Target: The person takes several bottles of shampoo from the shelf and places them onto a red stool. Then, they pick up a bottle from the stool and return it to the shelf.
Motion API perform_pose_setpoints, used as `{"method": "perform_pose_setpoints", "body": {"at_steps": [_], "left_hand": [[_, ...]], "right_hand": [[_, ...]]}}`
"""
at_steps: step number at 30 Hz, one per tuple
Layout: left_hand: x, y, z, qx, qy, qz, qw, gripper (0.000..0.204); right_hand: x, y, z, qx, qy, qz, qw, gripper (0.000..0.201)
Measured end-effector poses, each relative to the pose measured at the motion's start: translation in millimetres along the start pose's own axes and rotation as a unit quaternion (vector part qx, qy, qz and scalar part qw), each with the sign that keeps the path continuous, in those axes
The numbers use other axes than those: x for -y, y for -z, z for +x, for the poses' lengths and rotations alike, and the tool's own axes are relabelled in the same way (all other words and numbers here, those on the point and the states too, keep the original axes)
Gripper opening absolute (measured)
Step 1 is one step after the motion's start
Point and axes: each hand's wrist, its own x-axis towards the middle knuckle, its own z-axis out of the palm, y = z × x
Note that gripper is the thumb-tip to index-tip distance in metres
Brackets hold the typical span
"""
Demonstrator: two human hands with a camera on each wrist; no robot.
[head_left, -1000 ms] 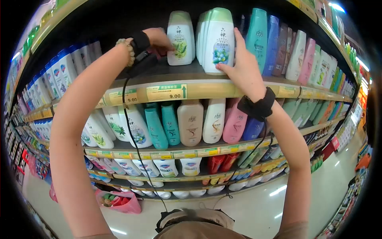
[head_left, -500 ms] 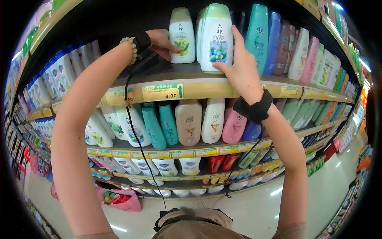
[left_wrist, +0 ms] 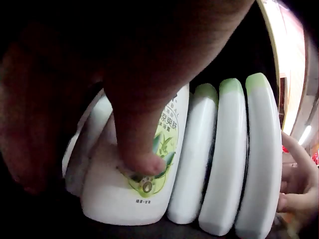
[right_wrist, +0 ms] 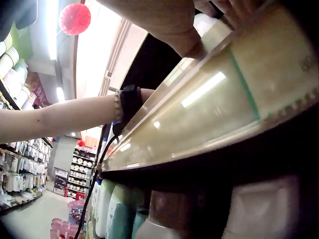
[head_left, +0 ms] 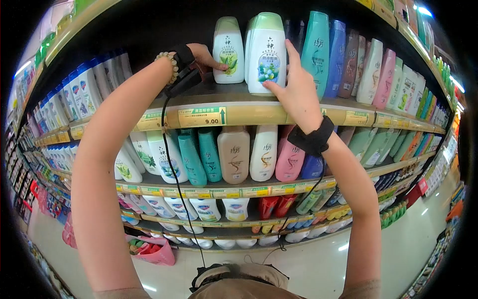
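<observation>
My left hand [head_left: 203,56] holds a white body wash bottle [head_left: 228,37] with a pale green top on the upper shelf. In the left wrist view its thumb [left_wrist: 144,162] presses the front label, while the other fingers lie in shadow at the bottle's left side. Close to the right stands a second white bottle [head_left: 266,52] with a blue-flower label, at the front of a row of similar ones. My right hand [head_left: 301,92] grips this bottle, thumb on its lower front and fingers up along its right side. Shelf edge and hand hide its base in the right wrist view.
Teal bottles [head_left: 317,55] and blue bottles [head_left: 336,60] stand right of my right hand. A yellow price rail [head_left: 249,115] fronts the shelf. Below are more bottles [head_left: 235,154]. A black cable [head_left: 172,159] hangs from my left wrist. A pink bag [head_left: 162,253] sits on the floor.
The left bottle has shifted slightly right with my left hand. My right hand and its bottle have moved a little left, so the gap between the two bottles is narrower.
</observation>
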Motion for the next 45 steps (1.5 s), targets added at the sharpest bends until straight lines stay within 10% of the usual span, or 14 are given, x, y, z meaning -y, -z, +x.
{"method": "perform_pose_setpoints", "body": {"at_steps": [15, 33, 36, 41, 45], "left_hand": [[-46.7, -14.9, 18.3, -0.221, -0.012, -0.125, 0.967, 0.061], [-20.2, -5.9, 10.5, -0.111, -0.061, 0.008, 0.992, 0.076], [-47.0, -12.5, -19.2, -0.132, 0.057, 0.094, 0.985, 0.085], [-61.0, -30.1, -93.5, -0.240, -0.052, 0.250, 0.936, 0.093], [-50.1, -89.5, -189.9, -0.291, -0.351, 0.047, 0.889, 0.066]], "right_hand": [[-1.5, -1.4, -1.3, -0.012, 0.017, -0.018, 1.000, 0.087], [-3.1, -3.2, -1.2, -0.019, 0.015, -0.017, 1.000, 0.085], [-1.6, -1.1, -1.4, -0.016, 0.005, -0.009, 1.000, 0.082], [2.0, 6.1, -16.1, -0.113, 0.075, 0.011, 0.991, 0.069], [33.6, 14.5, -75.4, -0.180, 0.117, 0.147, 0.966, 0.059]]}}
